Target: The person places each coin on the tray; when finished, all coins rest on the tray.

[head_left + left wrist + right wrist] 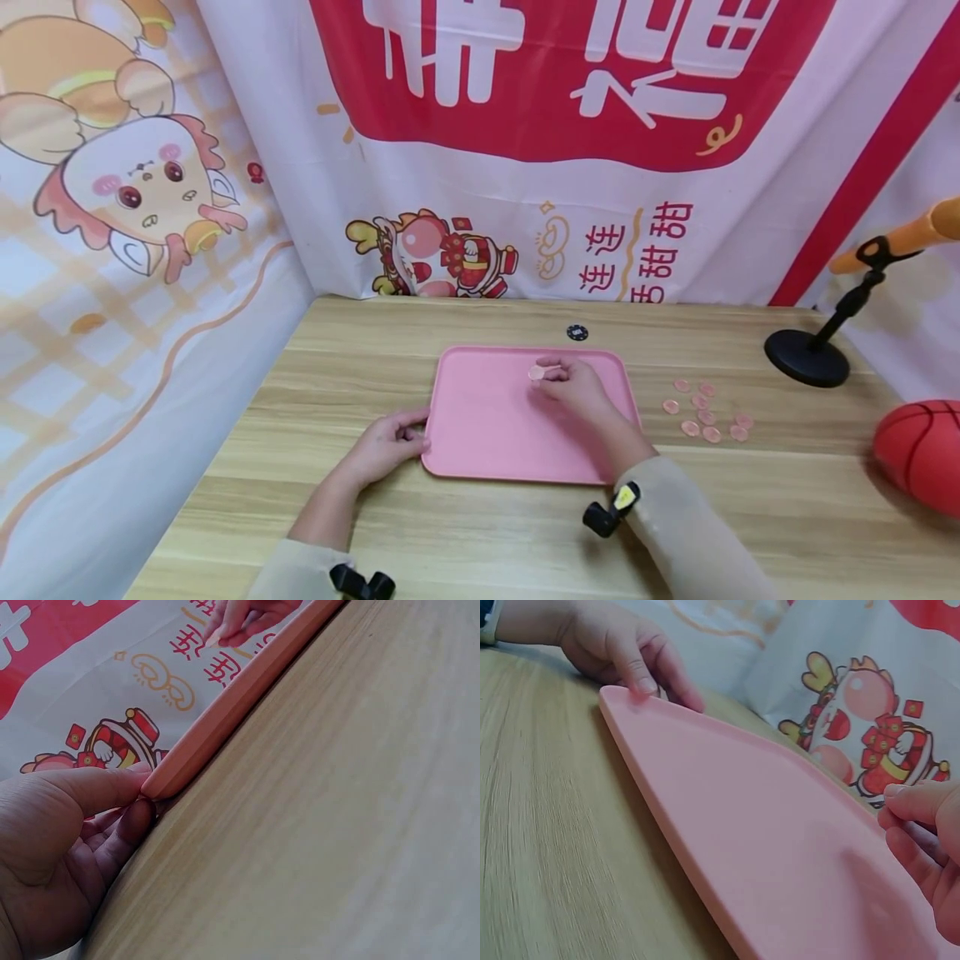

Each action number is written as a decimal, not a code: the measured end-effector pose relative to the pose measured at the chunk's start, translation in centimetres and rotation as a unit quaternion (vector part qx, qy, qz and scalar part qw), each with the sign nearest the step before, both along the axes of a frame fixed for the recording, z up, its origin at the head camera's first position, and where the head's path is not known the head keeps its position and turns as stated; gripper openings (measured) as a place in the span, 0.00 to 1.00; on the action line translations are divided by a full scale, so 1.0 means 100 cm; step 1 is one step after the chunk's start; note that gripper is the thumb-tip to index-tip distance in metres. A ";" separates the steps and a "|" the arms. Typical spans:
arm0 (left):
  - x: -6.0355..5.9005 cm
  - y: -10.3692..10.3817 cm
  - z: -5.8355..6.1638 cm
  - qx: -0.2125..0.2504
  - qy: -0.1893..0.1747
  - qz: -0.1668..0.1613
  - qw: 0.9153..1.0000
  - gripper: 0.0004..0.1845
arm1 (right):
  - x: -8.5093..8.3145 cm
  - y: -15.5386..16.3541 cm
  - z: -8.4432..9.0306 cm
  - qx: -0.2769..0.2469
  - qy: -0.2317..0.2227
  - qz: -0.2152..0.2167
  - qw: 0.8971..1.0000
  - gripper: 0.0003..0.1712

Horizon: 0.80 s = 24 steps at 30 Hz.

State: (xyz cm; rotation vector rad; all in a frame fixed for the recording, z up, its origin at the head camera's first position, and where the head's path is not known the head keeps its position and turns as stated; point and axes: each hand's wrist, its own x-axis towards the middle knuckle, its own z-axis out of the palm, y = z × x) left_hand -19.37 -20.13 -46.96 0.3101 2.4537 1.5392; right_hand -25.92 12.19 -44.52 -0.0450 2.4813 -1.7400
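A pink rectangular tray (pixel 480 417) lies on the wooden table. At its left edge my left hand (pixel 386 446) pinches the rim, with the thumb on top and a finger beneath in the left wrist view. Above the tray's far half, my right hand (pixel 577 392) holds a small translucent pink disc (pixel 536 372) between thumb and fingertips. That same disc (pixel 215 636) shows at the top of the left wrist view. In the right wrist view the right hand's fingers (pixel 911 799) hide it. The tray's inner surface (pixel 727 802) carries only a faint hand shadow.
Several similar pink discs (pixel 706 416) lie scattered right of the tray. Behind it sits a black poker chip (pixel 577 332). A black-based stand (pixel 807 358) and a red basketball (pixel 918 454) are at the right. Printed cloth (pixel 450 167) hangs along the back.
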 end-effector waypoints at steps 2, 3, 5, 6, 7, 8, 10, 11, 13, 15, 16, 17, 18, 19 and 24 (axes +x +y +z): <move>0.000 0.000 0.000 0.001 0.000 -0.001 1.000 0.30 | -0.005 -0.010 -0.004 -0.002 -0.004 -0.006 1.000 0.23; 0.000 0.001 0.000 0.002 0.000 -0.002 1.000 0.30 | -0.007 -0.016 -0.006 -0.004 -0.007 -0.010 1.000 0.23; 0.000 0.001 0.001 0.004 -0.001 -0.002 1.000 0.30 | -0.011 -0.025 -0.010 -0.008 -0.012 -0.009 1.000 0.22; 0.000 0.001 0.001 0.004 -0.001 -0.002 1.000 0.30 | -0.013 -0.030 -0.012 -0.006 -0.013 -0.009 1.000 0.22; 0.000 0.001 0.001 0.006 -0.002 -0.002 1.000 0.30 | -0.014 -0.035 -0.013 -0.003 -0.012 -0.010 1.000 0.21; 0.001 0.001 0.001 0.007 -0.001 -0.003 1.000 0.30 | -0.016 -0.039 -0.014 -0.001 -0.012 -0.010 1.000 0.21; 0.001 0.001 0.001 0.008 -0.003 -0.002 1.000 0.30 | -0.017 -0.047 -0.016 0.006 -0.006 -0.009 1.000 0.20; 0.001 0.001 0.001 0.008 -0.004 -0.001 1.000 0.30 | -0.018 -0.050 -0.017 0.011 -0.004 -0.010 1.000 0.20; 0.001 0.001 0.000 0.008 -0.004 -0.003 1.000 0.30 | -0.019 -0.057 -0.018 0.017 0.000 -0.009 1.000 0.20; 0.001 0.001 0.000 0.008 -0.005 -0.002 1.000 0.30 | -0.019 -0.061 -0.019 0.028 0.001 -0.010 1.000 0.20; 0.001 0.001 0.000 0.007 -0.004 -0.003 1.000 0.30 | -0.019 -0.063 -0.019 0.035 0.002 -0.010 0.999 0.20; 0.001 0.001 0.000 0.007 -0.003 -0.003 1.000 0.30 | -0.019 -0.064 -0.019 0.042 0.002 -0.009 0.999 0.19; 0.001 0.001 0.000 0.007 -0.002 -0.004 1.000 0.30 | -0.019 -0.066 -0.019 0.053 0.005 -0.008 0.999 0.19; 0.001 0.001 0.000 0.006 -0.001 -0.004 1.000 0.30 | -0.019 -0.067 -0.019 0.065 0.007 -0.009 0.998 0.19; 0.001 0.000 0.000 0.007 0.001 -0.006 1.000 0.30 | -0.018 -0.071 -0.018 0.120 0.011 -0.005 0.993 0.17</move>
